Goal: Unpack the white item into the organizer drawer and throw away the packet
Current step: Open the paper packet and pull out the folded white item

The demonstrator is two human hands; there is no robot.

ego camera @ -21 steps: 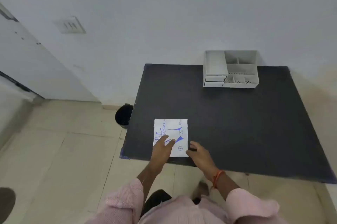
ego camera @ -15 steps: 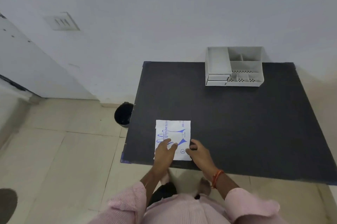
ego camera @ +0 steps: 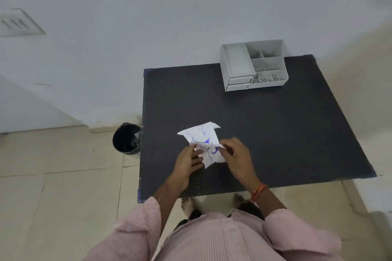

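A white packet (ego camera: 202,139) with blue print is lifted off the black table (ego camera: 275,133) near its front edge, bent and crumpled. My left hand (ego camera: 188,159) grips its lower left part. My right hand (ego camera: 235,154) pinches its right side. The white item inside is hidden by the packet. A light grey organizer (ego camera: 254,65) with two small shut drawers at its lower left stands at the table's far edge, well beyond both hands.
A small black bin (ego camera: 126,138) stands on the tiled floor just left of the table. A white wall runs behind the table. My bare feet show under the table's front edge.
The packet lay flat on the table under my fingertips; now both hands have picked it up and bent it. The camera has shifted, so the table appears further right.
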